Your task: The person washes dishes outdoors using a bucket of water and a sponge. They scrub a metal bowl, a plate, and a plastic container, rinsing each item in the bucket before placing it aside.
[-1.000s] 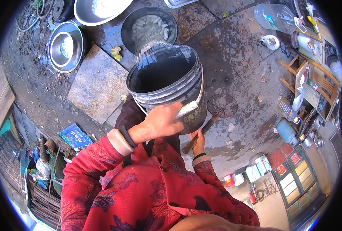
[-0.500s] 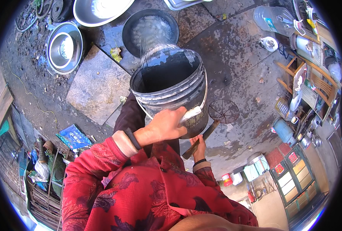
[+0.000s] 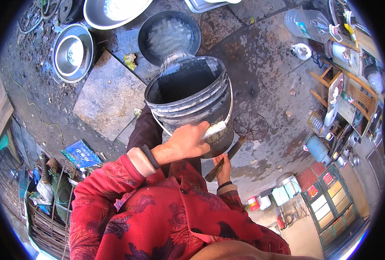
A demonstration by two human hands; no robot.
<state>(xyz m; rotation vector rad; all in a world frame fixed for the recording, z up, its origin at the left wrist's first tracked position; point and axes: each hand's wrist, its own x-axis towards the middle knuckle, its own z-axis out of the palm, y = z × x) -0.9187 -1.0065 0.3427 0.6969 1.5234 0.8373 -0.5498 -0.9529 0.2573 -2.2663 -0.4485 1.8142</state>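
A black ribbed bucket (image 3: pixel 191 97) is tipped away from me, its mouth toward a dark round basin (image 3: pixel 169 35). Water (image 3: pixel 175 58) streams over the rim into the basin, where the surface churns. My left hand (image 3: pixel 187 141) is closed around the white grip of the bucket's wire handle. At the underside of the bucket my right hand (image 3: pixel 224 169) has its fingers bent against the base, partly hidden. A wooden stick (image 3: pixel 227 158) crosses at that hand, with a round spoked wire piece (image 3: pixel 251 125) at its far end; whether the hand also grips the stick is unclear.
Nested metal bowls (image 3: pixel 72 54) stand left of the basin, with a large pale basin (image 3: pixel 114 11) beyond. A flat stone slab (image 3: pixel 109 95) lies left of the bucket. Clear plastic jug (image 3: pixel 302 24), wooden chair (image 3: pixel 361 102) and blue water bottle (image 3: pixel 317 147) stand right.
Water still pours, now in a narrower stream, and the water in the basin is more churned. The bucket has shifted slightly left and toward me; both hands keep their places on it.
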